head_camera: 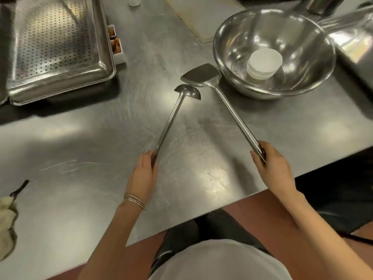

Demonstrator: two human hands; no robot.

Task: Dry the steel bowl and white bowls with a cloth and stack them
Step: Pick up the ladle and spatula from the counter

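Scratched steel counter [101, 148] below me. My left hand [144, 172] curls round a ladle [171, 118], my right hand [270, 160] round a spatula [232, 110]. The steel bowl [302, 47] sits far right, with white bowls [264, 64] stacked upturned inside. I judge the steel light, stiff and slick (probably wet), so I'd grip its rim. The white ones look breakable. The cloth [7, 219] lies far left.

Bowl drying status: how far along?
Looks done: white bowls sit stacked inside the steel bowl. In hand: left hand holds a ladle, right hand a spatula; the cloth lies aside, untouched. Left: unclear, dryness can't be judged.
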